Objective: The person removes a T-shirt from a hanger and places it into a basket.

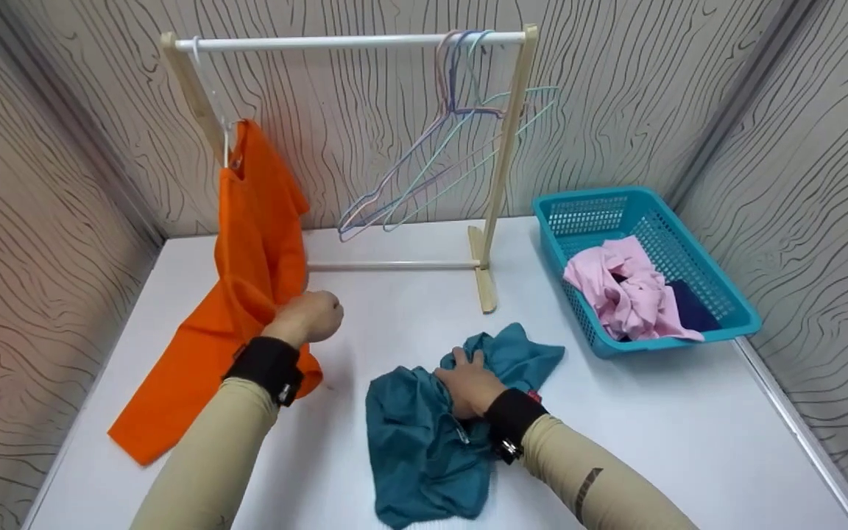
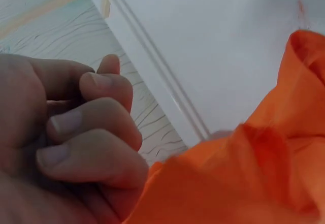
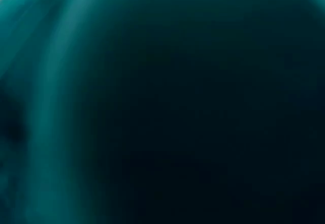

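Note:
In the head view my right hand point(image 1: 470, 386) grips a crumpled teal garment point(image 1: 431, 449) on the white table, its fingers sunk into the folds. Dark teal cloth point(image 3: 56, 112) fills the right wrist view and hides that hand. My left hand point(image 1: 313, 315) has its fingers curled toward the palm and holds nothing. Close beside it is an orange garment point(image 1: 255, 221), hung from a white hanger point(image 1: 218, 110) with its lower part spread over the table. In the left wrist view the curled fingers point(image 2: 96, 122) overlap the edge of the orange cloth point(image 2: 244, 183).
A rack with a white rail point(image 1: 350, 43) and wooden posts stands at the back. Several pastel hangers point(image 1: 424, 140) hang at its right end. A teal basket point(image 1: 696, 258) on the right contains a pink cloth point(image 1: 626, 287) and a dark navy cloth point(image 1: 693, 305).

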A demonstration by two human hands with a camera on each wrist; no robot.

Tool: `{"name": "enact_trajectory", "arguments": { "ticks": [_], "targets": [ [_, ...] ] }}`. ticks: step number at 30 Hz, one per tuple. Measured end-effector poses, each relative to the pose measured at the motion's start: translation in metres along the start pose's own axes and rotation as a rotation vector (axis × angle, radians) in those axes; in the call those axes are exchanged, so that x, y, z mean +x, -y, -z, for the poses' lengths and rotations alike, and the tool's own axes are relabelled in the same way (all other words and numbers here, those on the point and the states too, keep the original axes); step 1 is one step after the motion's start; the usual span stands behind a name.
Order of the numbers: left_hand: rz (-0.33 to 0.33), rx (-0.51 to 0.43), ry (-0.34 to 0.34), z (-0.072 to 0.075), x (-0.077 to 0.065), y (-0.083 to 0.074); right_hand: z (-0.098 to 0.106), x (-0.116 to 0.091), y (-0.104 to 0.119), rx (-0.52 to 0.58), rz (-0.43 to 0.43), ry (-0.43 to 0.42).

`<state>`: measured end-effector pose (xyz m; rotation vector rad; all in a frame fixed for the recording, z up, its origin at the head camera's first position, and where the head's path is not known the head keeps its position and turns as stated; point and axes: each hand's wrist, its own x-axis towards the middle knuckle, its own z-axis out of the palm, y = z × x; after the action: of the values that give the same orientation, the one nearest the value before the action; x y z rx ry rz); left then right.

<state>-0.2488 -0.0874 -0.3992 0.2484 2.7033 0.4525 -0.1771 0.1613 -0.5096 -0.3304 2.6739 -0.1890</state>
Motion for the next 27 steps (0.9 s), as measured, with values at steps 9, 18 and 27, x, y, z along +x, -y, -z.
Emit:
{"name": "enact_trajectory", "arguments": {
  "ticks": [9, 18, 27],
  "targets": [
    [-0.052, 0.027, 0.019, -0.024, -0.002, -0.005, 0.007, -0.003, -0.043, 0.081, 0.144, -0.182],
    [-0.077, 0.013, 0.038, -0.039, -0.006, -0.007, 0.081, -0.009, -0.083, 0.115, 0.124, -0.122],
    [-0.093, -0.004, 0.044, -0.040, -0.008, -0.011, 0.214, -0.055, -0.135, 0.138, -0.003, -0.232]
  ]
}}
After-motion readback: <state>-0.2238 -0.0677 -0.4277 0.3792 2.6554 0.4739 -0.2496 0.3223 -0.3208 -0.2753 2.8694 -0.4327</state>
